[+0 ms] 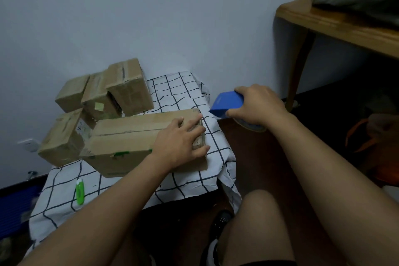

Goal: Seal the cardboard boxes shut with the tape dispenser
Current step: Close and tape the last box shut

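A long cardboard box (129,136) lies on the checked cloth (190,181) of a low table, its top flaps closed along a middle seam. My left hand (179,142) lies on the box's right end with the fingers spread flat. My right hand (257,106) grips a blue tape dispenser (226,103) in the air just past the table's right edge; a roll of tape (250,124) shows below the hand. The dispenser is apart from the box.
Several smaller cardboard boxes (127,86) are piled at the back left against the wall. A green utility knife (79,192) lies on the cloth at the front left. A wooden table (336,26) with a dark bag stands at the right. My knees are below.
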A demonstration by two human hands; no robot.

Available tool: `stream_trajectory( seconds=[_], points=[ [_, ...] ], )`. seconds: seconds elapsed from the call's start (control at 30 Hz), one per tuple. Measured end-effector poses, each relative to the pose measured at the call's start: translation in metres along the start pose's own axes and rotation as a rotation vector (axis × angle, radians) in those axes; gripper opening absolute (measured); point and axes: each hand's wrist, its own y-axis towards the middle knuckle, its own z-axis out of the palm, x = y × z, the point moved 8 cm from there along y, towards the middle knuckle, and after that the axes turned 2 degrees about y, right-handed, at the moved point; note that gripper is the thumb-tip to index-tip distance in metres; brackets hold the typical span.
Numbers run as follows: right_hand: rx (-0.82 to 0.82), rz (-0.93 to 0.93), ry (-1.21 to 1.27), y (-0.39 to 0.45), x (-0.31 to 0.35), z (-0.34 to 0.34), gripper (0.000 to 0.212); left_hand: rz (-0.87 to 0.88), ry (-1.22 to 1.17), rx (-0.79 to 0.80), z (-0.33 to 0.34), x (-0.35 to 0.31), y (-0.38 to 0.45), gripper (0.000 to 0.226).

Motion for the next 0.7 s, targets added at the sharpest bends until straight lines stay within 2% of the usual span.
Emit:
stream_trajectory(
  seconds=[0.17, 0.33, 0.47, 0.7],
  points=[
    [-0.112, 0.036, 0.078, 0.003, 0.008, -0.007, 0.071, -0.013, -0.009, 0.002, 0.003, 0.001, -0.002, 0.07],
    [-0.141, 0.06, 0.153, 0.004, 0.015, -0.002, 0.078, -0.039, -0.077, -0.011, 0.005, -0.001, -0.001, 0.062],
    [-0.133, 0.068, 0.168, 0.003, 0.019, 0.004, 0.082, -0.102, -0.171, -0.004, 0.012, 0.004, -0.005, 0.08],
    [-0.162, 0.057, 0.186, 0.0, 0.039, -0.002, 0.078, -0.099, -0.282, 0.063, 0.014, 0.008, -0.006, 0.105]
  ],
)
